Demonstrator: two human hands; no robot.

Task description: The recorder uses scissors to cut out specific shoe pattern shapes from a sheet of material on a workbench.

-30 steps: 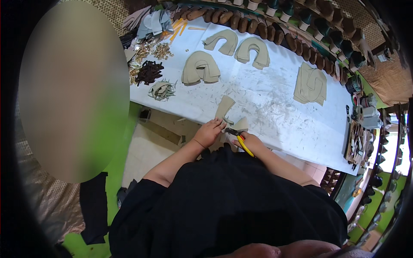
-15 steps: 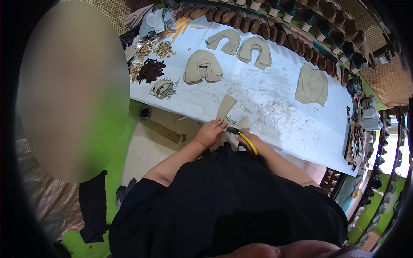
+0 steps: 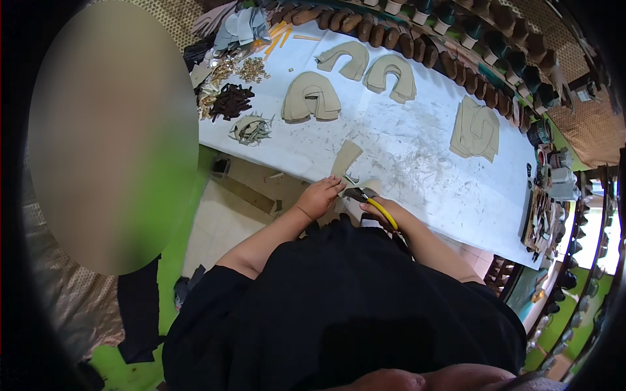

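White worktable (image 3: 417, 156), tan cut-outs (image 3: 312, 98) beyond, left hand (image 3: 319, 195) pinching tan strip (image 3: 344, 159), right hand (image 3: 378, 210) gripping yellow-handled scissors (image 3: 372, 201)

Four stacks of tan cut pieces (image 3: 310, 98), one pair of scissors (image 3: 368, 201), two hands (image 3: 319, 195).

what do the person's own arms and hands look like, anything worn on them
Both forearms are bare, with no gloves on the left hand or the right hand. No watch, ring or bracelet can be made out. A black short-sleeved top covers the upper arms and body.
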